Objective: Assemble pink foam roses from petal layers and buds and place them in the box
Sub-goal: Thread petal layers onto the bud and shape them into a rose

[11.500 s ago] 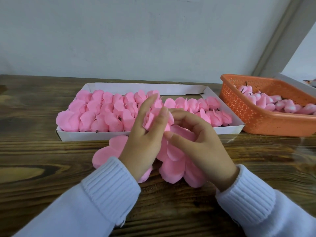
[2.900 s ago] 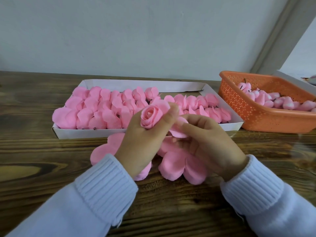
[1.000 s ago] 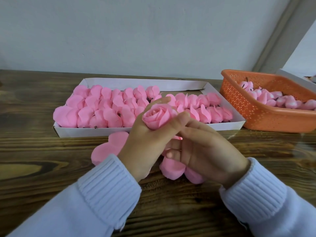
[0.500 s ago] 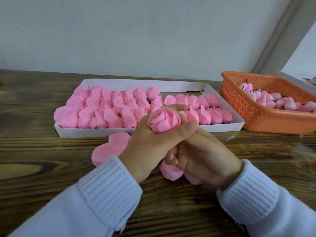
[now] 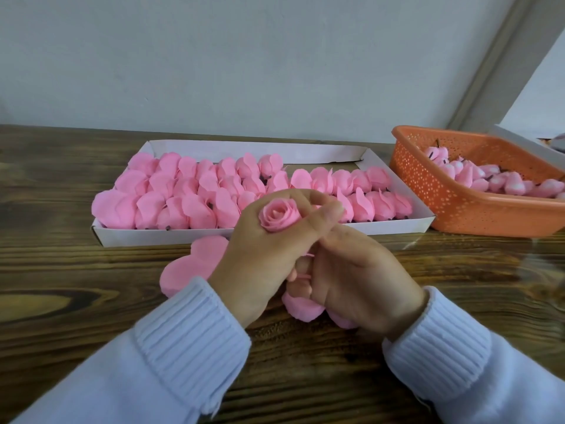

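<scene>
The left hand [image 5: 266, 261] grips a pink rose [image 5: 279, 217] with thumb and fingers. The rose is small and round, and its petals curl in a tight swirl. It is up off the table [image 5: 61, 270], just in front of the box [image 5: 159, 235]. The right hand [image 5: 360, 276] curls low beside the left. I cannot tell what it holds.

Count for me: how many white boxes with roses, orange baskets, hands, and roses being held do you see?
white box with roses: 1
orange basket: 1
hands: 2, the left hand and the right hand
held rose: 1
Total: 5
</scene>
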Tool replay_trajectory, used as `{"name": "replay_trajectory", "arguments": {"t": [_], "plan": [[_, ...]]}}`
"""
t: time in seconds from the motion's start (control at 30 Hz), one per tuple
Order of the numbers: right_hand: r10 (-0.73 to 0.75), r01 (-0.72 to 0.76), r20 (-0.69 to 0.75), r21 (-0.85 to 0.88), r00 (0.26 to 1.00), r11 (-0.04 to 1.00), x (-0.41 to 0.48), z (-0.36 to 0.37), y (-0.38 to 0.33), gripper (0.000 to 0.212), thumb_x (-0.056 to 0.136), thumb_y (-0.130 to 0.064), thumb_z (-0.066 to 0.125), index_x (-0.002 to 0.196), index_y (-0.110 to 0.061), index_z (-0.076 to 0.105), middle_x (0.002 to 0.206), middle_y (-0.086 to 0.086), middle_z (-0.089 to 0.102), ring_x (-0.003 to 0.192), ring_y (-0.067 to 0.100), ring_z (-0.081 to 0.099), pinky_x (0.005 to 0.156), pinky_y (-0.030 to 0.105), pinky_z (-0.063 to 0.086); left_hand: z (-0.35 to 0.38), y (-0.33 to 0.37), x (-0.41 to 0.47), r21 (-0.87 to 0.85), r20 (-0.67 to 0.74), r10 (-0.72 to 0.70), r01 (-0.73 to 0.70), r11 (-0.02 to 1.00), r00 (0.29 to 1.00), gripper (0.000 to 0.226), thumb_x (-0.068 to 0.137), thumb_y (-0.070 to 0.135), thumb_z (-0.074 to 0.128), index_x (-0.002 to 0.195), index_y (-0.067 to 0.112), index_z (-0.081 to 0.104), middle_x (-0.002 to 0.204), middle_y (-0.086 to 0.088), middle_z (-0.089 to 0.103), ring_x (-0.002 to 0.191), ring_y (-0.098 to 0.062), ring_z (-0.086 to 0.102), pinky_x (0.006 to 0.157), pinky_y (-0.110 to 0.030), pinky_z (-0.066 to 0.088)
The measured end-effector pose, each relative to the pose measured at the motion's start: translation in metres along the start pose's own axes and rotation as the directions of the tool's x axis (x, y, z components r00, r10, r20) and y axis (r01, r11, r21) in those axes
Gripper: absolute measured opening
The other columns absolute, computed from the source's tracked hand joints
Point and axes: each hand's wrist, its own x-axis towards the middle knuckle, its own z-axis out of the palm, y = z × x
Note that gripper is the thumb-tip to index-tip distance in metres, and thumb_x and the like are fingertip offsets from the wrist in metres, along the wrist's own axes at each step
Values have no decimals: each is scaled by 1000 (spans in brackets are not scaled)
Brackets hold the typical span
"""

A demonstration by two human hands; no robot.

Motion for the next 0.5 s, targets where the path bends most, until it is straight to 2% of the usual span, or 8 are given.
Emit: {"name": "replay_trajectory", "arguments": {"t": [0.07, 0.1, 0.13, 0.17, 0.23, 0.33, 0.4, 0.5], "plan": [[-5, 2, 56, 42, 998, 999, -1, 0, -1, 22, 84, -17, 60, 105, -10, 62, 80, 7, 61, 68, 15, 59, 56, 23, 46, -2, 0, 1, 2, -8, 9, -9, 1000, 1000, 18, 58, 35, 75, 53, 27, 60, 88, 9, 71, 70, -11, 67, 57, -30, 53], [-16, 13, 62, 47, 998, 999, -1, 0, -1, 21, 83, -17, 65, 101, -7, 62, 77, 7, 62, 67, 14, 59, 56, 23, 45, -3, 0, 1, 2, 4, 8, -8, 1000, 1000, 18, 59, 33, 76, 55, 27, 60, 90, 9, 71, 69, -14, 66, 60, -33, 53], [-17, 15, 51, 35, 999, 999, -1, 0, -1, 19, 83, -19, 65, 94, -3, 61, 72, 7, 62, 63, 13, 59, 54, 21, 43, -3, 0, 0, 4, 25, 6, -7, 1000, 1000, 19, 60, 28, 79, 58, 26, 59, 91, 8, 71, 62, -16, 63, 57, -31, 51], [-3, 3, 25, 5, 1000, 1000, -1, -1, -1, 19, 85, -20, 61, 87, -2, 60, 67, 6, 61, 59, 12, 57, 52, 20, 41, -2, 0, 0, 8, 43, 1, -1, 1000, 999, 20, 61, 23, 81, 61, 25, 61, 93, 8, 71, 51, -13, 58, 49, -25, 50], [40, -41, -16, -59, 999, 997, 0, 0, -1, 27, 87, -25, 48, 78, -2, 59, 61, 5, 59, 52, 11, 54, 50, 19, 39, 0, 0, -2, 23, 49, -22, 21, 1000, 999, 12, 68, 22, 76, 62, 25, 66, 97, 8, 72, 38, -5, 52, 36, -15, 41], [36, -36, 2, -26, 999, 999, 0, 1, -1, 27, 86, -26, 47, 95, -3, 60, 75, 9, 61, 62, 13, 57, 54, 21, 46, 1, 2, -1, 22, 22, -33, 33, 999, 999, 19, 73, 26, 68, 54, 25, 67, 99, 5, 72, 57, -5, 65, 41, -17, 45], [-3, 2, 35, 9, 999, 1000, 0, 1, -1, 22, 86, -16, 49, 101, -8, 62, 82, 11, 56, 70, 15, 56, 57, 22, 46, 0, 4, 0, 3, 9, -38, 38, 999, 999, 24, 73, 29, 67, 50, 23, 65, 100, 2, 72, 46, -4, 58, 38, -16, 41], [-31, 30, 73, 14, 997, 999, 1, 1, 0, 16, 89, -12, 56, 98, -13, 69, 76, 3, 60, 68, 11, 57, 58, 21, 44, -1, 6, 0, 41, 10, -47, 46, 998, 999, 18, 71, 31, 69, 54, 24, 67, 101, 6, 73, 37, -6, 48, 37, -16, 38]]}}
